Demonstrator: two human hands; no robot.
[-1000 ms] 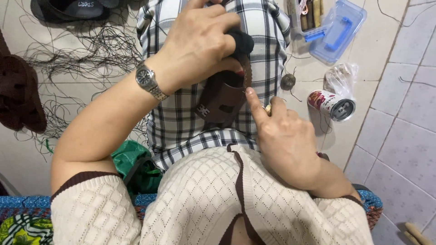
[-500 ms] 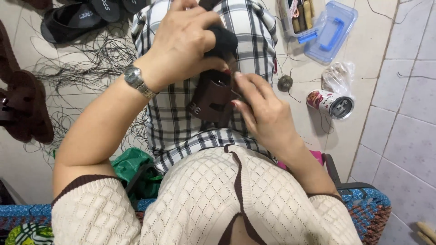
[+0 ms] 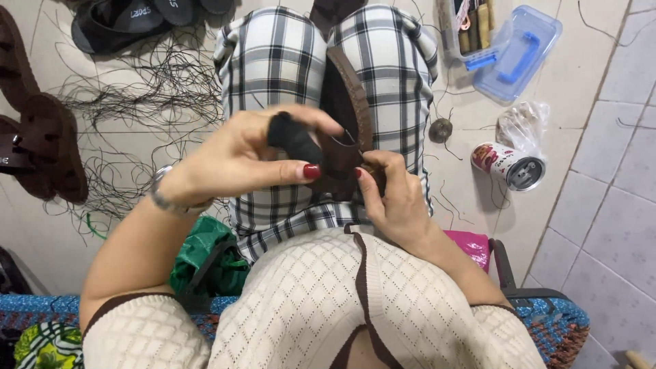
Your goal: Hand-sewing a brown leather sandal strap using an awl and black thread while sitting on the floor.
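Between the two hands, over the lap in black-and-white checked trousers (image 3: 273, 61), a dark brown sandal sole (image 3: 348, 116) stands on edge, its near end caught by the fingers of both hands. The left hand (image 3: 239, 160) is closed on that near end: its thumb, nail painted red, presses from below, and a finger in a black fabric cover (image 3: 292, 139) curls over the top. The right hand (image 3: 396, 198) pinches the sole's edge just beside the left thumb, fingertips bent and touching the leather. A metal wristwatch (image 3: 167, 198) sits on the left wrist. Beyond the left fingers, on the pale floor, lies a tangle of dark thread (image 3: 157, 89), with more brown soles (image 3: 48, 143) farther out and black sandals (image 3: 130, 24) past those. Beyond the right fingers a small round tin (image 3: 509, 166) lies on its side near a clear plastic bag (image 3: 523, 123), and farther off stands an open blue plastic box (image 3: 512, 51).
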